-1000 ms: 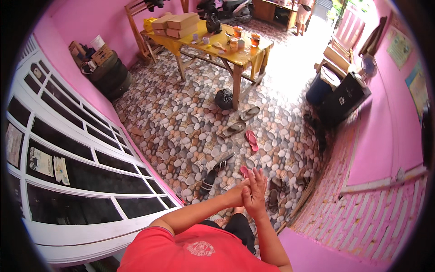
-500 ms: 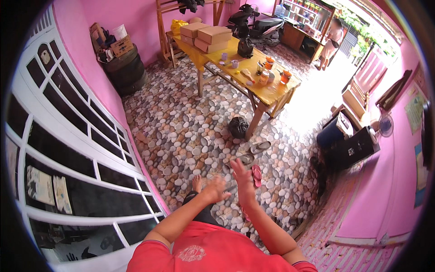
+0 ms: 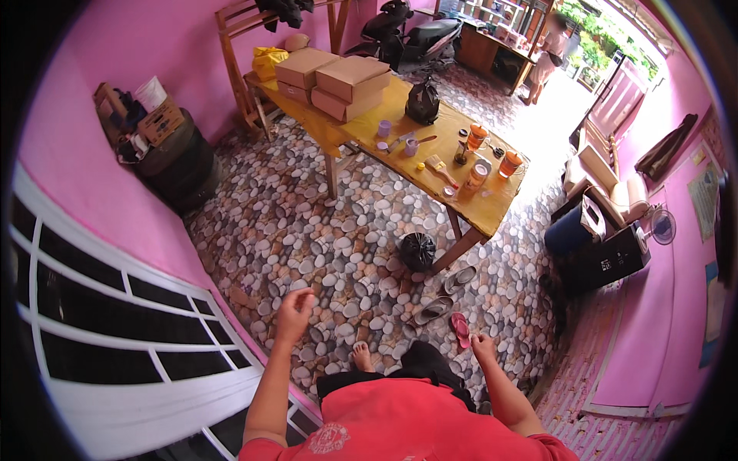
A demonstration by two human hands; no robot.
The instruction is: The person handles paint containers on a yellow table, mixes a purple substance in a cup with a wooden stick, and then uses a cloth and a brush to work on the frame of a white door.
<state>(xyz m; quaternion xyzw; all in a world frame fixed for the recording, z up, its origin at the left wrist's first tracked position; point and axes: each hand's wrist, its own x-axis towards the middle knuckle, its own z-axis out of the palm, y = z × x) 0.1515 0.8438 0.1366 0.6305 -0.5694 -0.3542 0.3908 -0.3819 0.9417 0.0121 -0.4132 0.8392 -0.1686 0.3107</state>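
Both hands had come apart since a second earlier, when they were pressed together in front of the body. Now the left hand [image 3: 294, 307] hung out to the side over the pebble-patterned floor [image 3: 307, 230], its grip released, fingers loosely curled on nothing. The right hand [image 3: 483, 347] sat lower by the hip, also grasping nothing, fingers bent slack. The view had swung too: the yellow tabletop [image 3: 400, 142] lay fuller in sight than before.

Nearest the right hand were a pink flip-flop [image 3: 459, 329] and two grey sandals [image 3: 446, 296], just beside a black bag [image 3: 419, 250] at the table leg. A bare foot [image 3: 361, 357] stood on the pebbles between the hands.

On the tabletop lay cardboard boxes [image 3: 338, 81], another black bag [image 3: 423, 104], small lilac cups [image 3: 384, 128], a paintbrush [image 3: 438, 164] and orange-capped jars [image 3: 492, 154]. A dark barrel [image 3: 181, 165] stood by the pink wall, and a motorbike [image 3: 407, 34] beyond the table. Judging by the parted, empty hands, nothing was yet taken up.
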